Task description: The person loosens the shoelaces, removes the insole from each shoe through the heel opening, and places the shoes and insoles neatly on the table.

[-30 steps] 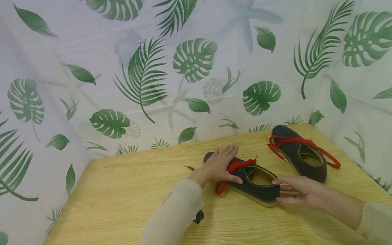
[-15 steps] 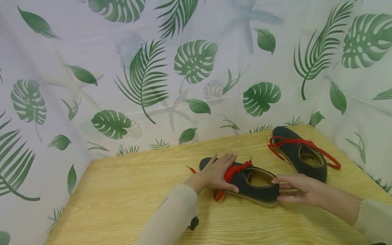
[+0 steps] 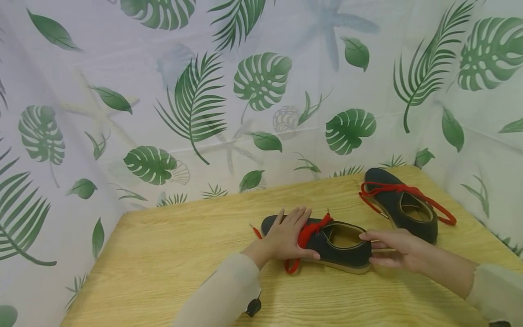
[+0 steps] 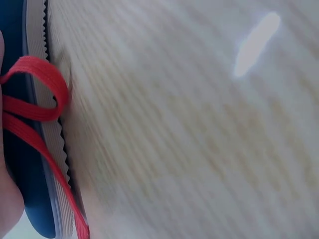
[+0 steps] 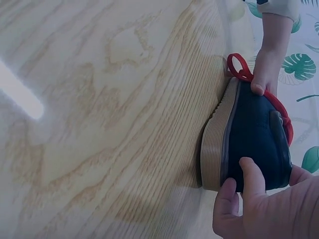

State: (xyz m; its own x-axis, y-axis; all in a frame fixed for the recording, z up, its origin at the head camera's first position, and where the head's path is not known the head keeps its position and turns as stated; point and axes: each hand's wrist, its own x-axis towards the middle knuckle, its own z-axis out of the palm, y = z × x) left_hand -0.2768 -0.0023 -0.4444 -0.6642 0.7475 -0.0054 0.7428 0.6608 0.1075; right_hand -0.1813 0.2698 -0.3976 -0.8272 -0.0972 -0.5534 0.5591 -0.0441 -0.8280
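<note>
A navy shoe [image 3: 347,256] with red laces [image 3: 312,231] and a pale ribbed sole lies on the wooden table, toe to the left. Across its front part rests my left hand [image 3: 286,234], fingers extended over the top and thumb along the near side. At the heel my right hand [image 3: 394,250] holds the shoe, its thumb at the collar and its fingers against the back. The right wrist view shows that hand's fingers [image 5: 251,181] on the heel. In the left wrist view a red lace loop [image 4: 60,92] hangs over the sole.
A second navy shoe [image 3: 425,229] with red laces stands at the back right, toe pointing away. Leaf-printed cloth [image 3: 261,118] rises behind the table [image 3: 175,259] and along its sides. Light glare shows on the tabletop in both wrist views.
Both hands have turned the shoe slightly on the table: its toe has swung left and toward me, and the heel has shifted only a little. The second shoe has stayed put.
</note>
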